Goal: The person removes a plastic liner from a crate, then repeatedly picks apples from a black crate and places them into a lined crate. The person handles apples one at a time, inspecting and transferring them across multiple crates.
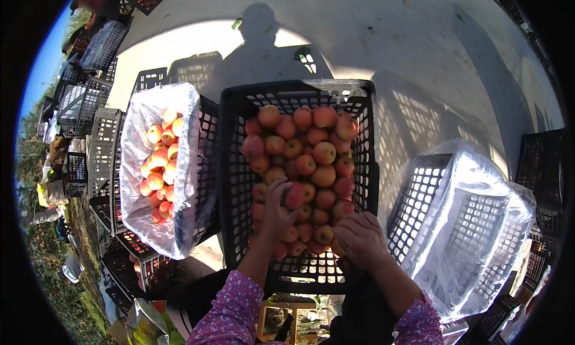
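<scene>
A black plastic crate point(231, 174) of red and yellow apples point(323, 176) stands before me. My left hand point(279, 212) reaches over the fruit, its fingers and thumb around a larger red apple point(294, 196). At the crate's near right side is my right hand point(363, 239), with curled fingers over an apple that is mostly covered. Whether those fingers grip it is hidden. To the left, a crate lined with clear plastic film point(134, 187) holds a smaller heap of apples point(159, 157). On the right stands another black crate lined with clear film point(476, 228), with no fruit visible inside.
Stacked crates point(105, 147) line the left side, some with apples. Lower left, another crate point(146, 259) holds fruit. A wooden frame point(294, 305) lies below the middle crate. Far upper left, a person point(101, 3) is beside crates. Concrete ground point(404, 35) stretches ahead, with shadows.
</scene>
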Demonstrator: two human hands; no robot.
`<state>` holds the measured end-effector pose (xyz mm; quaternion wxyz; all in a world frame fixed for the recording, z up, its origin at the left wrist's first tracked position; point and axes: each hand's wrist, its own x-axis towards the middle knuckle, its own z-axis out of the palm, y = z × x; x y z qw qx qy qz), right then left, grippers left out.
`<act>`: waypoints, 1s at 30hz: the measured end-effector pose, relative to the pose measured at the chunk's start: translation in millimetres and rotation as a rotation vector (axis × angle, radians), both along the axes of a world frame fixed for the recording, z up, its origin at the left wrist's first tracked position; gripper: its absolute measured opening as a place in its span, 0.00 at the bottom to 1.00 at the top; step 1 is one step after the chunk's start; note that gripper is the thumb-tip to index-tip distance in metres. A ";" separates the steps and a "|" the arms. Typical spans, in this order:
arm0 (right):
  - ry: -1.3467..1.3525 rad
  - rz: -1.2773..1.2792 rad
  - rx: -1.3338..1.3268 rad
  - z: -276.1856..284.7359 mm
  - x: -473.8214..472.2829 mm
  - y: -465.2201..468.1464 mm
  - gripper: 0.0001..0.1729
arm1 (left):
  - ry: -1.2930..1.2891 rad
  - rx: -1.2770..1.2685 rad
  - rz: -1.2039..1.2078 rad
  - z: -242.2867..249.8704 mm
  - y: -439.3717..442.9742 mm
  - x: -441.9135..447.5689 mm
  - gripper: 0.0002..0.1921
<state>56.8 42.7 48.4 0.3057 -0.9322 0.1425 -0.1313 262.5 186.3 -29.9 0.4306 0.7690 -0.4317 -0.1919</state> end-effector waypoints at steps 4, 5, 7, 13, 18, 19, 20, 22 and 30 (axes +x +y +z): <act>-0.017 -0.010 -0.011 0.7 2.7 0.8 0.11 | 0.046 -0.023 -0.009 12.5 3.8 -1.3 0.42; -0.019 -0.009 -0.009 1.2 3.0 1.2 0.11 | 0.058 -0.030 -0.006 12.8 6.3 -1.2 0.43; -0.031 -0.023 -0.023 -0.8 2.9 1.6 0.11 | 0.300 -0.086 0.024 20.8 5.0 -3.2 0.43; -0.061 -0.043 -0.048 -3.9 3.1 3.5 0.12 | 1.656 -0.494 0.138 44.2 8.6 -3.0 0.30; -0.094 -0.044 0.003 -4.6 2.4 2.8 0.10 | 1.883 -0.482 0.250 22.2 7.1 11.6 0.18; -0.094 -0.046 0.010 -5.0 1.5 2.8 0.10 | 1.843 -0.478 0.298 17.5 5.8 13.1 0.16; -0.093 -0.049 0.017 -5.7 0.6 3.1 0.10 | 1.803 -0.472 0.345 12.3 4.5 14.2 0.14; -0.091 -0.047 0.025 -5.8 -0.5 2.7 0.09 | 1.724 -0.359 0.416 -0.2 2.5 22.0 0.12; -0.081 -0.024 0.066 -6.8 -3.4 0.6 0.08 | -0.153 0.803 -0.125 8.0 -93.4 43.9 0.29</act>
